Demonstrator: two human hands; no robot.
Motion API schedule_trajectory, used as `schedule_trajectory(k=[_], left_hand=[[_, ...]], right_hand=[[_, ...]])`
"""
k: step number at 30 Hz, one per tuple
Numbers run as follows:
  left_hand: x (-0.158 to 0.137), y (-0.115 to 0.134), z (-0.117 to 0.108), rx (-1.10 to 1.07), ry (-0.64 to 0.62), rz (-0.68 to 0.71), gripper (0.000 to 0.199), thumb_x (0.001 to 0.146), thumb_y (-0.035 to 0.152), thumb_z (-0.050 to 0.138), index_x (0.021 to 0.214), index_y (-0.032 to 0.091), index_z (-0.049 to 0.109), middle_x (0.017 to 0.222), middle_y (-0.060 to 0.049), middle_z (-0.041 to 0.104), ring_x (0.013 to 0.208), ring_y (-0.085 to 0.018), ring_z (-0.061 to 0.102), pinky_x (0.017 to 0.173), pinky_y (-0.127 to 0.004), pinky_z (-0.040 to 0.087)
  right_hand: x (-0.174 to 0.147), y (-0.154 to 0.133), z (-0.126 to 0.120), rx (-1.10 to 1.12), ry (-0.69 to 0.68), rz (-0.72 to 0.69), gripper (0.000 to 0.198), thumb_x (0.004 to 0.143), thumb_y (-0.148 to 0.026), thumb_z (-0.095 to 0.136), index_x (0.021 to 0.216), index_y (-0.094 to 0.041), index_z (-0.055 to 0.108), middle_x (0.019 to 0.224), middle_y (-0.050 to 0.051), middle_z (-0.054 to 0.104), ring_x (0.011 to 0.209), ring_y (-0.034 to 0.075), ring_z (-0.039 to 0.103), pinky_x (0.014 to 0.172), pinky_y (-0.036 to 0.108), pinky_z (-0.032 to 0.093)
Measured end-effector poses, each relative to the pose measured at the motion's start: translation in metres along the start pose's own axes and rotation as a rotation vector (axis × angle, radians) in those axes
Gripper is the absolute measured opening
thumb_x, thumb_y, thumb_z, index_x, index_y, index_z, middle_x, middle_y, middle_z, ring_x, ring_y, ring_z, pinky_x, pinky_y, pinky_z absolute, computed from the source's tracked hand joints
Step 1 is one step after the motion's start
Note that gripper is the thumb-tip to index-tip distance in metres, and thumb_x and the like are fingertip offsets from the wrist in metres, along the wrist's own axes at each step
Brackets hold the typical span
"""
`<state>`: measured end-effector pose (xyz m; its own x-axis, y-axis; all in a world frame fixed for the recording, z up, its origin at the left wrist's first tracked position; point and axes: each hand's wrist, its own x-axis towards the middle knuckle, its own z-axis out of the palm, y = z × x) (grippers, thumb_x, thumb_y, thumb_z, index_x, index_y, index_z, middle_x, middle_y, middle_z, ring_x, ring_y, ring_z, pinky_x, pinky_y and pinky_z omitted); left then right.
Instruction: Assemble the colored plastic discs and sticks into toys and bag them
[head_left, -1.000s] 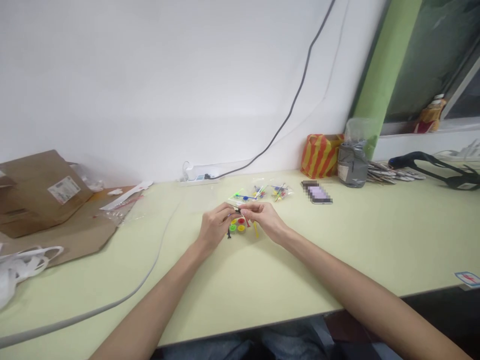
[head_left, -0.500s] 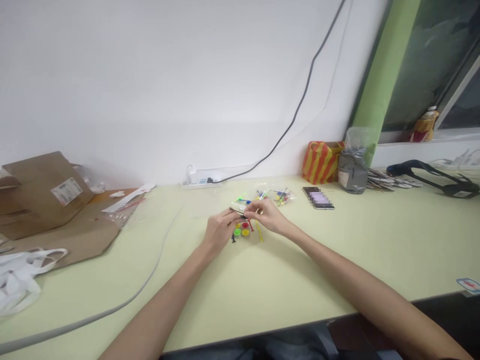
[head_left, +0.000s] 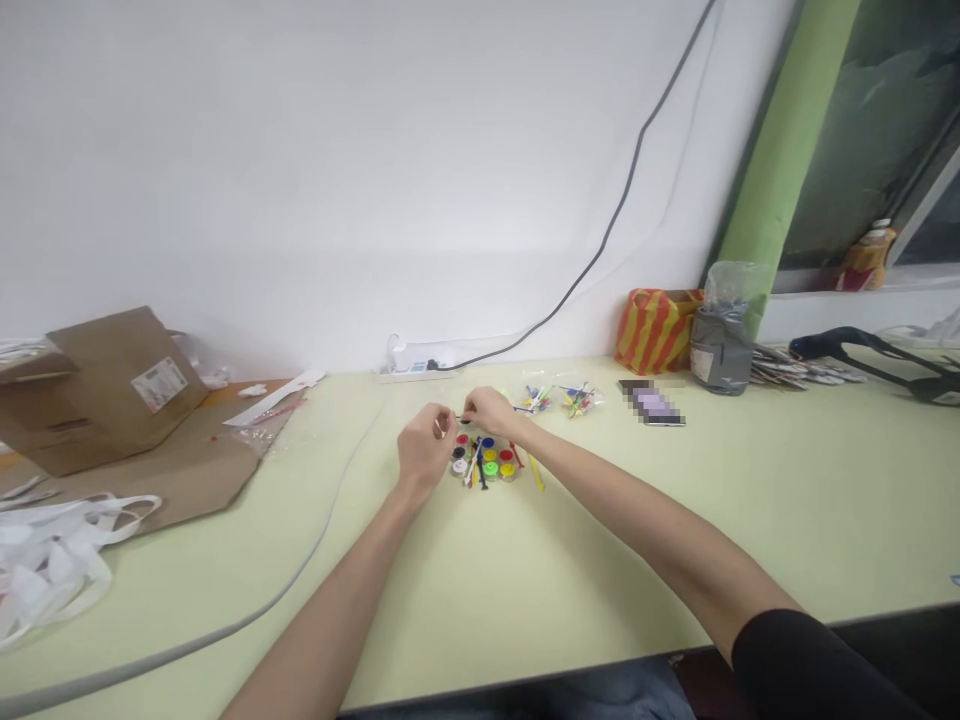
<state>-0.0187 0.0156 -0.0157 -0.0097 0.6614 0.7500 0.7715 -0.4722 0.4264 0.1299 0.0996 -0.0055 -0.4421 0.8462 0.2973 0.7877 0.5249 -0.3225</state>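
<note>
My left hand (head_left: 427,445) is closed in a pinch at the left of a group of small round pots with coloured lids; what lies between its fingers is too small to make out. My right hand (head_left: 489,410) reaches over the group's far edge, its fingertips pinched on a thin dark stick that points at the left hand. Among the pots I see a white lid (head_left: 460,467), a green lid (head_left: 490,469) and a blue lid (head_left: 487,442). Several thin plastic sticks lie across them, including a black stick (head_left: 482,472). A red stick (head_left: 517,455) and a yellow stick (head_left: 536,473) lie at the right.
Behind the hands are clear bags of coloured sticks (head_left: 580,400) and a power strip (head_left: 420,362) at the wall. A phone (head_left: 656,403) and a striped bag (head_left: 652,330) stand to the right. Cardboard (head_left: 120,390) and a grey cable (head_left: 300,555) occupy the left.
Both hands have moved left and apart from the pots' middle, uncovering more lids and sticks. The camera view has shifted slightly left. The thin dark stick is still between the hands.
</note>
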Motion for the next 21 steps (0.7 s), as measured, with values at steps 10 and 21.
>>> schedule_trajectory(k=[10,21], left_hand=[[-0.001,-0.003,0.009,0.0,-0.029,-0.029,0.011,0.087,0.027,0.055,0.079,0.021,0.059,0.066,0.003,0.06,0.057,-0.012,0.053,0.06,-0.024,0.038],[0.0,-0.003,0.008,0.021,-0.056,-0.062,0.012,0.086,0.026,0.055,0.076,0.021,0.058,0.066,0.004,0.061,0.056,-0.011,0.052,0.061,-0.025,0.038]], right_hand=[[-0.004,0.015,-0.015,-0.199,0.065,-0.204,0.014,0.09,-0.025,0.066,0.088,-0.016,0.076,0.102,0.012,0.067,0.105,0.024,0.053,0.085,0.032,0.039],[0.011,0.034,-0.024,-0.144,-0.068,-0.373,0.006,0.083,-0.021,0.073,0.082,-0.019,0.078,0.087,0.008,0.069,0.096,0.022,0.057,0.074,0.027,0.037]])
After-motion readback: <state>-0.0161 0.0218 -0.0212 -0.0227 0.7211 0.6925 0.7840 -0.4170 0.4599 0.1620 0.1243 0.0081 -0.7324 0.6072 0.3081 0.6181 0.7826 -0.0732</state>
